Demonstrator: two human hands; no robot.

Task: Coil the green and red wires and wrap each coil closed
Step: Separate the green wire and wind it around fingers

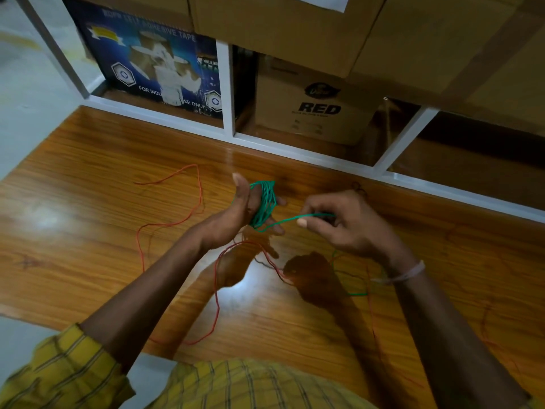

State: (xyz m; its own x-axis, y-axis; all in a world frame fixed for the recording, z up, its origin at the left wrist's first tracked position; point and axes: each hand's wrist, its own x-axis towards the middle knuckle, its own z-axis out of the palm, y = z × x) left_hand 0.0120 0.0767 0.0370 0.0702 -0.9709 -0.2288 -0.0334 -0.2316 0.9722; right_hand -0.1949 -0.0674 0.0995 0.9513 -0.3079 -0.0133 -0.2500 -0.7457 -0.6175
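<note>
Head view: green wire (263, 202) coil stands upright around left hand (236, 214).

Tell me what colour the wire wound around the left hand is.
Green: the coil around the left hand, clearest in the head view.

two bare forearms reach forward from rolled yellow checked sleeves. the left hand (236, 212) is raised edge-on, thumb pointing up and fingers held together and extended, with the green wire (263, 203) looped many times around those fingers. the right hand (343, 221) is level with it and just to its right, palm down, thumb and forefinger pinched on the free strand of that wire, other fingers curled. a pale band circles the right wrist.
</note>
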